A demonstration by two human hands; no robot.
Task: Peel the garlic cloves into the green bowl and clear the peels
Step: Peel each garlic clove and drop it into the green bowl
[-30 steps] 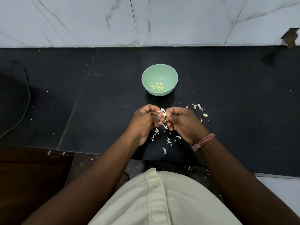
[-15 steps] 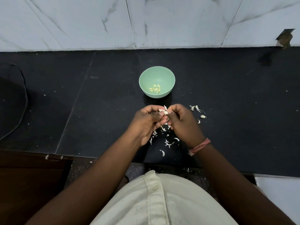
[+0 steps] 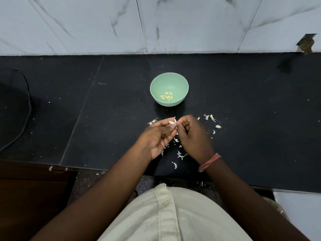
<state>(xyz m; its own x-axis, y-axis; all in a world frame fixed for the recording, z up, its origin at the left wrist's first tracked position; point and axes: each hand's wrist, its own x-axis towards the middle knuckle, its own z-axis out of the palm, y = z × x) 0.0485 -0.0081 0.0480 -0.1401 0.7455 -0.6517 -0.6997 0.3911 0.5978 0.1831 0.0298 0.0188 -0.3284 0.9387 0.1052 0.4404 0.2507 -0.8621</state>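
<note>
Mid-frame: left hand (image 3: 159, 134) grips garlic clove (image 3: 172, 122), right hand (image 3: 192, 134) pinches its skin. Tip imo: peel from tip, keep over counter (image 3: 121, 101); green bowl (image 3: 169, 89) sits just above hands.

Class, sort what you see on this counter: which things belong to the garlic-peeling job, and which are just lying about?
Part of the job:
green bowl holding peeled cloves
clove pinched between left hand and right hand
unpeeled cloves
loose peels

Just lying about:
black cable
wall tiles
</note>
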